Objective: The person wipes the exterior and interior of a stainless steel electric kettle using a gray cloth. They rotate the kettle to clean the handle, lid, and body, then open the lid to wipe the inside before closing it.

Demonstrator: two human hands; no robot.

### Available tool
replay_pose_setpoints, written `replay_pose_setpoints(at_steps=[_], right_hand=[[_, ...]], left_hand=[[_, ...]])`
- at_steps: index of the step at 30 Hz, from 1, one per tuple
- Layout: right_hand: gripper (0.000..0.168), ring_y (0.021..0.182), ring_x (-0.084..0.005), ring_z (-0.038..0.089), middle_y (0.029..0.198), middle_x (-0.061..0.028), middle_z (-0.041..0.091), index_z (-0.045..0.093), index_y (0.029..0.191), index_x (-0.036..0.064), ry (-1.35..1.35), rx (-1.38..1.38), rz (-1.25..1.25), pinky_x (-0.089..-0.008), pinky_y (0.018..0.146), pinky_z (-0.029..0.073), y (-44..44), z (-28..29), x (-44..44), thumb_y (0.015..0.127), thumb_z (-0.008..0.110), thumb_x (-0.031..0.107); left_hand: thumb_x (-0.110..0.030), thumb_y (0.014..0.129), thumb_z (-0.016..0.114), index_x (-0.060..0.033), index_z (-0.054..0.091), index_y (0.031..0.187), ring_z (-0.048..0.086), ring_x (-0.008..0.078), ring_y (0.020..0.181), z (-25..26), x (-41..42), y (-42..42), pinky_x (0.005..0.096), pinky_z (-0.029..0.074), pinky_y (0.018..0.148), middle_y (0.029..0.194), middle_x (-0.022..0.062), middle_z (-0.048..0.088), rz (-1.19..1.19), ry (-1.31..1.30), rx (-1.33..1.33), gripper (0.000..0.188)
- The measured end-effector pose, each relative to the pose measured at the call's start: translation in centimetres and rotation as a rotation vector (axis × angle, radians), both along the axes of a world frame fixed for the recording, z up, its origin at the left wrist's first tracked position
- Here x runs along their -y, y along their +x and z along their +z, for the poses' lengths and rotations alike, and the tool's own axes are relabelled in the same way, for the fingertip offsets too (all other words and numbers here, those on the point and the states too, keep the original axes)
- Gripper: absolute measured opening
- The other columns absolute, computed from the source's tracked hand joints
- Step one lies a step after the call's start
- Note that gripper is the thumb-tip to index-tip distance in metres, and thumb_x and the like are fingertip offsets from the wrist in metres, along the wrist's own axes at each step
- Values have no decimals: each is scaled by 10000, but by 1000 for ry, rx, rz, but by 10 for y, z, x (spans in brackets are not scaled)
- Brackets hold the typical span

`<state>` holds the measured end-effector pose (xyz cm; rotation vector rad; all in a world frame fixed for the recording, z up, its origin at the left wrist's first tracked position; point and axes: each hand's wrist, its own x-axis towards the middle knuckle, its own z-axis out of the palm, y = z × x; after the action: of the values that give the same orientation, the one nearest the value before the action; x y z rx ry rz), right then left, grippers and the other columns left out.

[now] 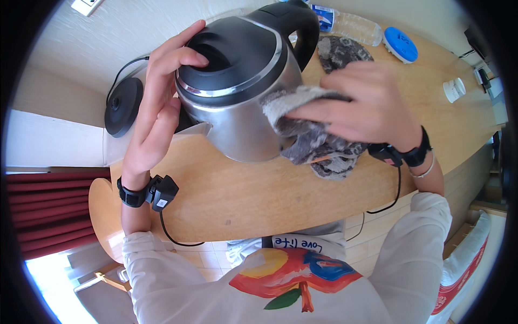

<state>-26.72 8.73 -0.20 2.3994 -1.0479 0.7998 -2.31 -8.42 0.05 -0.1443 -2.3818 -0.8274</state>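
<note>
A stainless steel electric kettle with a black lid and handle stands on the wooden table, its spout towards the lower left. My left hand steadies it, fingertips on the lid and the palm along its left side. My right hand, slightly blurred, grips a grey patterned cloth and presses it against the kettle's right side; folds of the cloth hang down to the table. Behind that hand lies another grey patterned cloth piece; whether the two are joined I cannot tell.
The kettle's black power base is at the left by the wall, with its cord. A clear plastic bottle lies at the back beside a blue round-topped object. A white paper cup is at the right. Thin cables hang from both wrist devices.
</note>
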Motion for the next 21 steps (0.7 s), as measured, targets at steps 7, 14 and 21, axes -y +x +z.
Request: replay_pose_setpoints(at_steps=[7, 14, 21], right_hand=[[313, 445, -134, 493, 521, 49, 425, 690, 939, 268, 97, -80, 15, -254, 430, 358, 24, -14, -19, 643, 658, 172], [584, 503, -173, 536, 655, -8, 588, 645, 1152, 174, 218, 150, -211, -261, 468, 393, 29, 21, -17, 571, 677, 128], [613, 619, -220, 631, 793, -102, 653, 558, 1258, 129, 314, 440, -294, -296, 611, 502, 17, 19, -7, 659, 572, 1]], left_hand=[[-148, 848, 343, 25, 256, 1371, 256, 325, 1346, -6, -7, -3, 412, 186, 1099, 1455, 236, 232, -41, 160, -42, 558], [-312, 913, 332, 49, 160, 1407, 216, 307, 1366, -6, -11, 0, 391, 158, 1110, 1477, 212, 197, 26, 179, 34, 635], [-285, 892, 333, 44, 169, 1412, 211, 307, 1369, -5, -21, -1, 393, 149, 1114, 1477, 203, 203, 43, 185, 32, 637]])
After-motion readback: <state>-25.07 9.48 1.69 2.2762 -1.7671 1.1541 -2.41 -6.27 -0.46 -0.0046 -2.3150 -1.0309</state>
